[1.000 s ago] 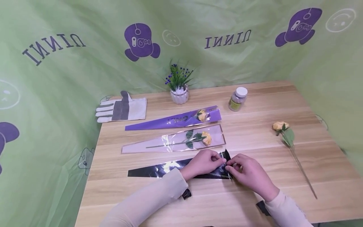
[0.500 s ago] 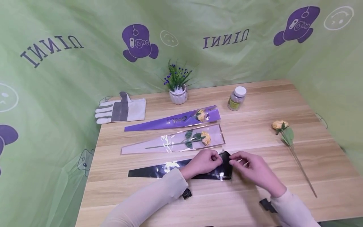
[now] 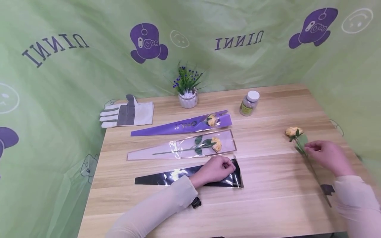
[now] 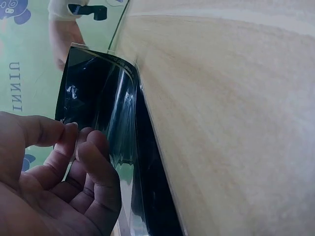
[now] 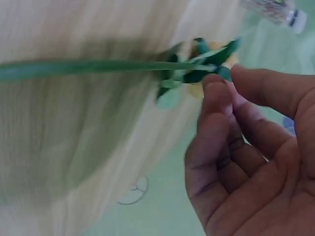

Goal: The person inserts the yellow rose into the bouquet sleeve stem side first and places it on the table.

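Observation:
In the head view, my left hand (image 3: 218,169) pinches the mouth edge of a black flower wrapping sleeve (image 3: 175,177) lying on the table. The left wrist view shows the sleeve's mouth (image 4: 98,83) bulging up, with thumb and forefinger at its edge. My right hand (image 3: 325,155) is at the upper stem of a loose yellow rose (image 3: 294,131) on the right. In the right wrist view, thumb and forefinger come right up to the stem (image 5: 123,67) and leaves under the bloom; I cannot tell whether they grip it.
Beyond the black sleeve lie a pale pink sleeve (image 3: 160,154) and a purple sleeve (image 3: 157,129), each with a yellow rose inside. At the back are a work glove (image 3: 128,112), a potted plant (image 3: 188,99) and a white-capped jar (image 3: 249,103). Green printed cloth (image 3: 208,19) hangs around the table.
My right hand has left the black sleeve's mouth and moved right to the loose rose. My left hand has stayed at the sleeve. The rose lies where it was.

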Tool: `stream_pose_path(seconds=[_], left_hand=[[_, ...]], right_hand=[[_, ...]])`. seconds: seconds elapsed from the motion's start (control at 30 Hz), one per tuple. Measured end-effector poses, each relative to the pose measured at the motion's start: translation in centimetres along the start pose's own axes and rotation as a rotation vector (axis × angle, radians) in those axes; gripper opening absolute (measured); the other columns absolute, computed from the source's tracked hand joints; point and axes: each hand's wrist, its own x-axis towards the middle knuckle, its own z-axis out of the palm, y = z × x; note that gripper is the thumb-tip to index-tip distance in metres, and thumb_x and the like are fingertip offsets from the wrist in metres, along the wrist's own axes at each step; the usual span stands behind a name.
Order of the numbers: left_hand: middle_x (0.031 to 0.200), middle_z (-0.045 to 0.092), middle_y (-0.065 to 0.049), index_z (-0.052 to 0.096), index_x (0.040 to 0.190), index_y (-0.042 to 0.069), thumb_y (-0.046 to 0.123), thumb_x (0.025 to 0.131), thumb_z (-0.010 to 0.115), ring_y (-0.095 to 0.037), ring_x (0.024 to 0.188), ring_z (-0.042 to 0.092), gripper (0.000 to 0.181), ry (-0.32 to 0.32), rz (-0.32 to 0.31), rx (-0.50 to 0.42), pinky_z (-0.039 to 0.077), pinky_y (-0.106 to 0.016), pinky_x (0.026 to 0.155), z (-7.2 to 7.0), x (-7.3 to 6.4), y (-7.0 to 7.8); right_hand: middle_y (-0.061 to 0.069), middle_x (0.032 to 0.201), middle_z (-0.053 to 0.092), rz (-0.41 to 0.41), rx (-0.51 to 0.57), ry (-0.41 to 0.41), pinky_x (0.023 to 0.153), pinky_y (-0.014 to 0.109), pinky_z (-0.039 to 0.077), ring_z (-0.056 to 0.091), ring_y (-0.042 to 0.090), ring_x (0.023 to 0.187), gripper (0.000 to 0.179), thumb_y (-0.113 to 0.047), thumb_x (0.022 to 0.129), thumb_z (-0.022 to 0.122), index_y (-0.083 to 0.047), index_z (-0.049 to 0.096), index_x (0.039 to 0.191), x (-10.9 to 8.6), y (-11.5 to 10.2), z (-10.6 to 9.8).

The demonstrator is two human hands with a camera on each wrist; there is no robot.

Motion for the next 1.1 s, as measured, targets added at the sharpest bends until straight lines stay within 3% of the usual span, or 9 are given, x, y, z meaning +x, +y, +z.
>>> stream_pose_path(seconds=[0.2,0.4,0.53,0.63,0.73,0.83,0.93,1.0,1.1], left_hand=[[0.076,0.065,0.016,0.077,0.095,0.013,0.019,0.097,0.066,0.004,0.072,0.058,0.013,-0.014,0.014,0.018,0.048,-0.016,0.07,0.0,0.1,0.2],[0.076,0.065,0.016,0.077,0.094,0.013,0.02,0.097,0.066,0.003,0.071,0.057,0.013,-0.008,0.007,0.025,0.048,-0.016,0.07,0.0,0.1,0.1],[0.076,0.065,0.016,0.077,0.094,0.013,0.021,0.097,0.066,0.004,0.071,0.057,0.013,-0.005,0.018,0.037,0.048,-0.016,0.069,-0.1,0.1,0.0],[0.077,0.065,0.017,0.077,0.094,0.014,0.021,0.097,0.067,0.004,0.071,0.057,0.013,0.003,0.016,0.053,0.047,-0.016,0.07,-0.3,0.0,0.1],[0.078,0.065,0.017,0.077,0.095,0.015,0.022,0.098,0.066,0.004,0.071,0.058,0.013,0.007,-0.001,0.05,0.047,-0.016,0.071,-0.5,-0.1,0.1],[0.08,0.066,0.016,0.077,0.095,0.014,0.022,0.098,0.066,0.003,0.071,0.058,0.014,-0.002,-0.007,0.027,0.048,-0.017,0.071,-0.5,-0.1,0.1],[0.08,0.067,0.015,0.077,0.095,0.014,0.022,0.098,0.066,0.003,0.072,0.058,0.014,-0.013,0.008,0.012,0.048,-0.016,0.072,-0.4,0.1,0.1],[0.081,0.068,0.016,0.077,0.095,0.014,0.022,0.098,0.066,0.003,0.072,0.058,0.014,-0.018,0.016,0.009,0.048,-0.016,0.072,-0.4,0.1,0.0],[0.081,0.067,0.016,0.077,0.094,0.014,0.021,0.098,0.066,0.002,0.07,0.057,0.013,-0.018,0.014,-0.003,0.047,-0.017,0.071,-0.4,0.2,-0.2]], right_hand=[[0.021,0.091,0.071,-0.002,-0.057,-0.074,0.073,0.06,0.05,0.066,0.041,0.083,0.035,-0.023,0.097,0.069,0.011,0.07,0.104,1.0,0.8,0.3],[0.011,0.084,0.07,-0.007,-0.079,-0.108,0.069,0.05,0.05,0.061,0.026,0.073,0.029,-0.024,0.096,0.069,0.005,0.072,0.092,1.4,0.3,0.4],[0.008,0.089,0.068,-0.001,0.019,-0.104,0.064,0.036,0.049,0.059,0.018,0.075,0.036,-0.03,0.1,0.065,0.005,0.069,0.104,0.8,-1.7,-0.4],[0.007,0.094,0.069,-0.007,0.206,-0.044,0.064,0.027,0.052,0.062,0.014,0.078,0.038,-0.03,0.103,0.063,0.006,0.064,0.116,-0.6,-4.8,-1.6],[0.007,0.091,0.071,-0.072,0.515,0.074,0.069,0.021,0.054,0.067,0.014,0.078,0.024,-0.015,0.101,0.065,0.007,0.064,0.112,-2.3,-8.2,-2.4],[0.012,0.092,0.073,-0.236,0.922,0.215,0.073,0.023,0.057,0.071,0.017,0.079,0.01,0.01,0.097,0.06,0.015,0.062,0.106,-3.7,-10.8,-1.9],[0.024,0.099,0.071,-0.442,1.314,0.294,0.077,0.033,0.059,0.072,0.027,0.083,0.017,0.027,0.093,0.048,0.027,0.055,0.108,-4.7,-12.2,-0.2],[0.03,0.102,0.068,-0.545,1.473,0.334,0.079,0.039,0.059,0.072,0.034,0.085,0.023,0.033,0.09,0.041,0.032,0.05,0.111,-5.1,-12.7,1.0],[0.034,0.099,0.067,-0.599,1.534,0.408,0.079,0.04,0.059,0.071,0.037,0.083,0.023,0.036,0.087,0.044,0.035,0.049,0.109,-5.4,-13.3,2.6]])
